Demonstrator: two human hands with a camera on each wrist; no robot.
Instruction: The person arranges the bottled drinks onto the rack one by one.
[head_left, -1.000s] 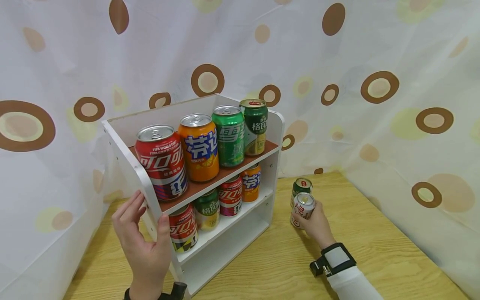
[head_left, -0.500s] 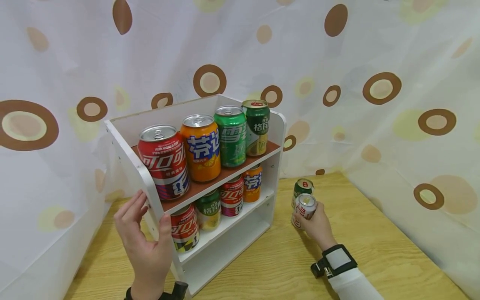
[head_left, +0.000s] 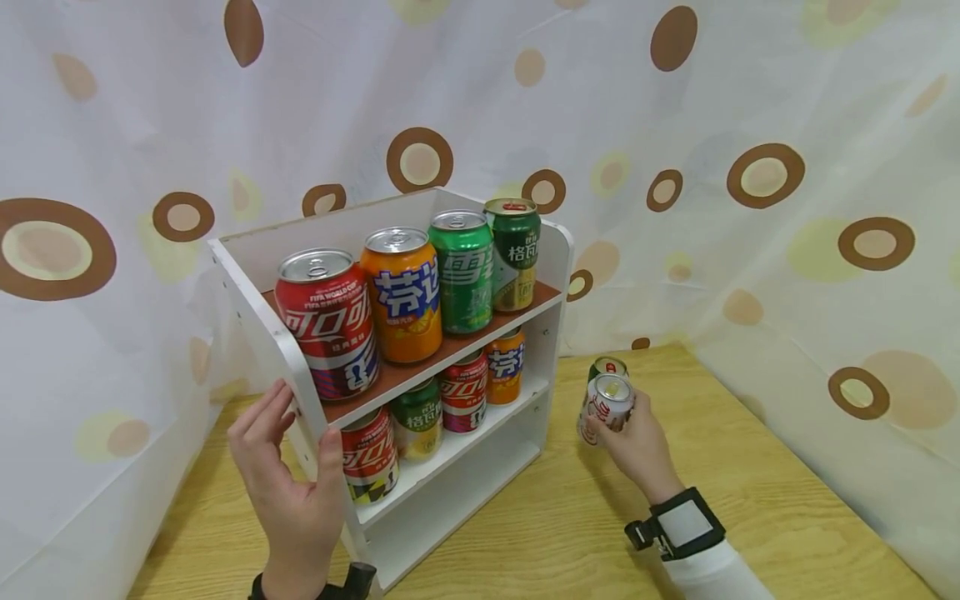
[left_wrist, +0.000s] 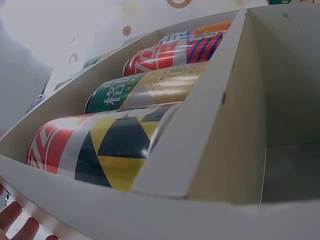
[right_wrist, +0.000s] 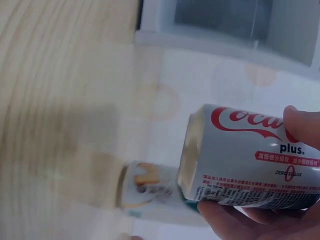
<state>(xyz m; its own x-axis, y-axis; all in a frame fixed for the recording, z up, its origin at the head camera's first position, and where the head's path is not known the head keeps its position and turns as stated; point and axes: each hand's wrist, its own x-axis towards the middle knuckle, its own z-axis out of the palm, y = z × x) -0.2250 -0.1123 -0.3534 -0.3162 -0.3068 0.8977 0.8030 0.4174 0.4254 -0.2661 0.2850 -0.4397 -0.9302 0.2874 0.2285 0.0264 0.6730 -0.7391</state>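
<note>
My right hand [head_left: 639, 442] grips a white Coca-Cola plus can [head_left: 613, 402] at the right. In the right wrist view, that can [right_wrist: 250, 160] is pinched between thumb and fingers, its base off the table. A dark green drink can [head_left: 606, 365] stands just behind it, partly hidden. My left hand [head_left: 288, 492] rests against the left side of a white shelf unit [head_left: 258, 329]. Its fingertips touch the outer panel and its thumb is by the front edge. Only a few fingertips [left_wrist: 25, 232] show in the left wrist view.
Across the top shelf stand a red cola can [head_left: 330, 329], an orange can [head_left: 401, 300], a bright green can [head_left: 461, 275] and a dark green can [head_left: 513, 258]. Several cans [head_left: 416, 421] fill the middle shelf. A wooden table [head_left: 720, 467] supports everything, with a patterned curtain behind.
The right hand has lifted the white Coca-Cola plus can slightly off the table, and it now covers more of the green can behind. The left hand stays at the shelf unit.
</note>
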